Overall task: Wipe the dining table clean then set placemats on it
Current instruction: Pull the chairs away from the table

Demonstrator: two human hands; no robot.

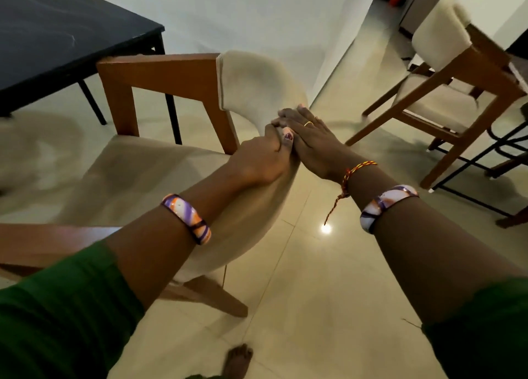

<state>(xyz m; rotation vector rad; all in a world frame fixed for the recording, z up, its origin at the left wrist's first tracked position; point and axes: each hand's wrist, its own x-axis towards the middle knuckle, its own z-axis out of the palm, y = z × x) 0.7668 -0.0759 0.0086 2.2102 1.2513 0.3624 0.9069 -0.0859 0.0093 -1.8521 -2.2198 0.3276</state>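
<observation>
While both hands grip the chair, the scene reads as follows.
Left hand (261, 161): fingers curled tight over the top edge of the cream chair backrest (257, 92).
Right hand (310, 138): laid flat along the same edge, fingers together and pressed on the fabric, touching the left hand.
Chair axis: the armchair's wooden arm (160, 67) runs left from the backrest towards the counter.
Counter (57, 32): dark top, far left of both hands, well apart from them; the left hand is nearer.
Cloth and placemats: none in view.
Edges: the counter's near right corner sits just beyond the wooden arm.
Open room: bare tiled floor (314, 278) near and right; a second chair (445, 72) stands far right.
Judgement: the chair probably needs shifting to clear access to the counter.
</observation>
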